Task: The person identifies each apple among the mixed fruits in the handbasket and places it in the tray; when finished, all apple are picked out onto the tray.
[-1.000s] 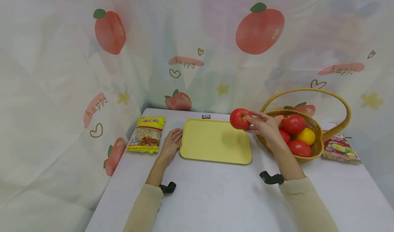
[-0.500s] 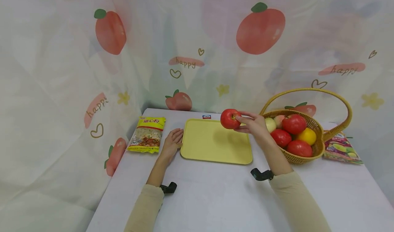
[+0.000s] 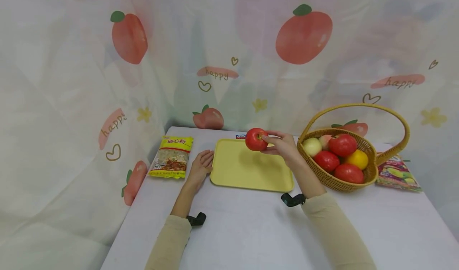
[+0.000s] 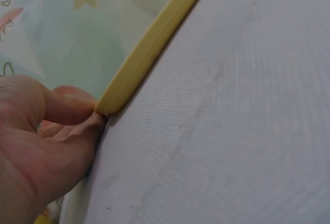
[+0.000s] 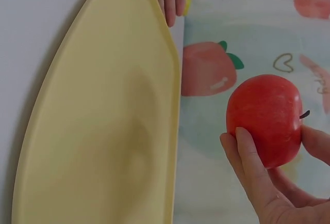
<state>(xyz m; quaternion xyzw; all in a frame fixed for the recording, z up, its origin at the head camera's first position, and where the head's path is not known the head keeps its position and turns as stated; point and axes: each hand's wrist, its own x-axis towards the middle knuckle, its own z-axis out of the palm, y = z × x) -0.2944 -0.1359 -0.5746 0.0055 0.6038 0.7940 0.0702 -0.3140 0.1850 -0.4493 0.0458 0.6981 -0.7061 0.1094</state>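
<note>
Above the tray (image 3: 233,170), right fingers (image 5: 250,157) hold an apple (image 5: 264,118), stem (image 5: 305,114) toward thumb (image 5: 317,144); left fingers (image 5: 169,0) extend straight.

Yellow packet (image 3: 171,157), fruit-print backdrop (image 3: 215,27)

Looks like a staged tabletop booth. Creased fruit-print sheeting (image 3: 247,35) walls far and left sides; white-covered table (image 3: 244,226), black wrist cameras (image 3: 197,219).

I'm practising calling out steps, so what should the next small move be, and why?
Probably lower the apple straight onto the tray: the right hand holds it over the tray, where a shadow falls on a bare surface, and the left hand is at the tray's left edge, perhaps steadying it.
</note>
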